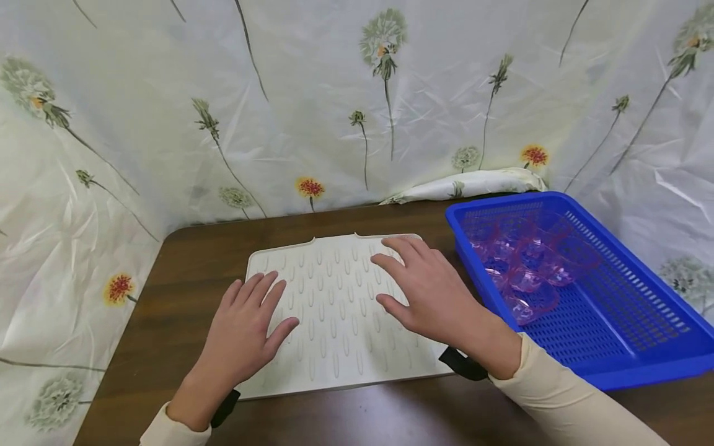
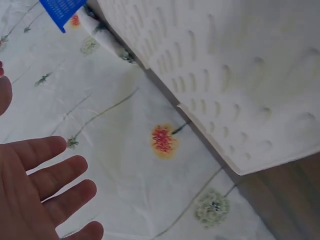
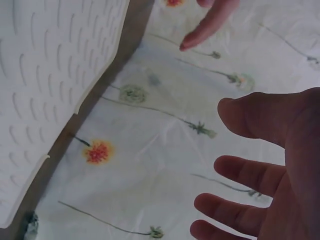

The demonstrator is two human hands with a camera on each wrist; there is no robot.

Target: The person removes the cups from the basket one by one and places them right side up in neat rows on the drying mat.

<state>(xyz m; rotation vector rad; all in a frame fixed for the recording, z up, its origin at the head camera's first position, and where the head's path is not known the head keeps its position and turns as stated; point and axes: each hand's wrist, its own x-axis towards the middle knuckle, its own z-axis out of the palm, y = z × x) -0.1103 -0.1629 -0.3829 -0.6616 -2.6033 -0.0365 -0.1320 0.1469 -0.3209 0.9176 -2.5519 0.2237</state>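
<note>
A white ridged mat or tray [image 1: 334, 322] with rows of raised oval bumps lies on the dark wooden table. My left hand [image 1: 245, 328] hovers over its left side, fingers spread and holding nothing. Over the right side is my right hand [image 1: 429, 291], its fingers loosely extended and also holding nothing. Both wrist views show bare fingers in the air, with the ridged mat [image 2: 225, 75] apart from the left hand [image 2: 45, 185] and likewise from the right hand [image 3: 265, 170].
A blue plastic basket [image 1: 641, 365] stands on the right of the table [image 1: 184, 297], with several clear pink cup-like pieces [image 1: 524, 279] in it. Flower-printed white sheeting [image 1: 312, 93] hangs behind and at both sides. A rolled fold of cloth [image 1: 474, 184] lies along the back edge.
</note>
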